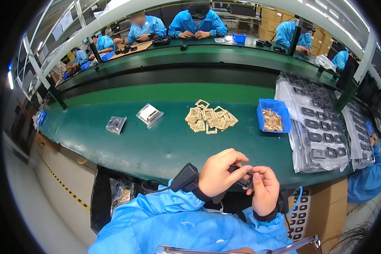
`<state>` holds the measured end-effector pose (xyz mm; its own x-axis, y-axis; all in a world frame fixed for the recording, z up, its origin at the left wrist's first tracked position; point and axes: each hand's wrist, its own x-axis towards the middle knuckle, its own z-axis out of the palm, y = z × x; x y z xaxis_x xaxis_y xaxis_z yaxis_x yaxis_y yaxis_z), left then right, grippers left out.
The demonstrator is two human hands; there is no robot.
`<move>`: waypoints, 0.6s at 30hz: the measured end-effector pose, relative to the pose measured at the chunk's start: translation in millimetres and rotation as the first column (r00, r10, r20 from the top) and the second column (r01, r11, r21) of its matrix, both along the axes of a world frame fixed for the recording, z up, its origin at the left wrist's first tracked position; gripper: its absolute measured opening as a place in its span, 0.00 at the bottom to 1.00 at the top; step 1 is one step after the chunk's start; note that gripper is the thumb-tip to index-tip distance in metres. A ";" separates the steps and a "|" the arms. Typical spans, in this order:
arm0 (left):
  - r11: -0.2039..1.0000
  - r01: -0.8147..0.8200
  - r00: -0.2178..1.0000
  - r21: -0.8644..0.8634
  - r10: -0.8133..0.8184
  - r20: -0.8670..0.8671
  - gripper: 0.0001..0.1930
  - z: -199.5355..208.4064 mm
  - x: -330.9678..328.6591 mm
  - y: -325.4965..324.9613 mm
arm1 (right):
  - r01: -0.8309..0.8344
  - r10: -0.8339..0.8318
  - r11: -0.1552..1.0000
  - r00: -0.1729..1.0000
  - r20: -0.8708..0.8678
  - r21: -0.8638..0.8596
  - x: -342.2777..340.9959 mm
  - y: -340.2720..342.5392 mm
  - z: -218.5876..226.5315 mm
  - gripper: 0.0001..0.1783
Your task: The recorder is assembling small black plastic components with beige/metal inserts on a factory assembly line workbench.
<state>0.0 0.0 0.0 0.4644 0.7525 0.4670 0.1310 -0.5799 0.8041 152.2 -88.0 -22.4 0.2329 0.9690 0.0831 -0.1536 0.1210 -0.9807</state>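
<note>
Between my two hands, at the near edge of the green table, is a small black plastic part (pixel 244 183). My left hand (pixel 221 172) is closed on its left side with thumb and fingers. The fingertips of my right hand (pixel 264 189) pinch its right end. Fingers cover much of the part, so its full shape is hidden. Farther back on the table lies a loose pile of beige rectangular frames (pixel 211 119). To the right of the pile stands a blue bin (pixel 280 104) holding small tan-coloured pieces (pixel 271 120).
Stacked trays of black frames (pixel 319 125) fill the table's right side. Two clear bags, one with dark parts (pixel 116 125) and one with a white label (pixel 149 115), lie left. A cardboard box (pixel 328 207) stands below right. Co-workers (pixel 197 23) sit across the bench.
</note>
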 end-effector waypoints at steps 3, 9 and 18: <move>0.997 0.020 0.995 -0.070 -0.013 0.096 0.10 -3.7 0.8 -4.3 | -0.019 0.018 1.000 0.985 -0.170 -0.006 1.9 -2.3 -1.5 0.10; 0.956 -0.105 0.994 0.275 0.096 0.048 0.12 2.2 -11.5 -1.9 | 0.085 -0.075 0.991 0.992 -0.102 0.099 -15.6 -1.2 4.1 0.13; 0.735 -0.004 0.984 0.678 0.123 -0.128 0.15 8.9 -6.3 -5.2 | 0.073 -0.165 0.954 0.938 0.304 0.292 -7.3 -0.9 0.3 0.25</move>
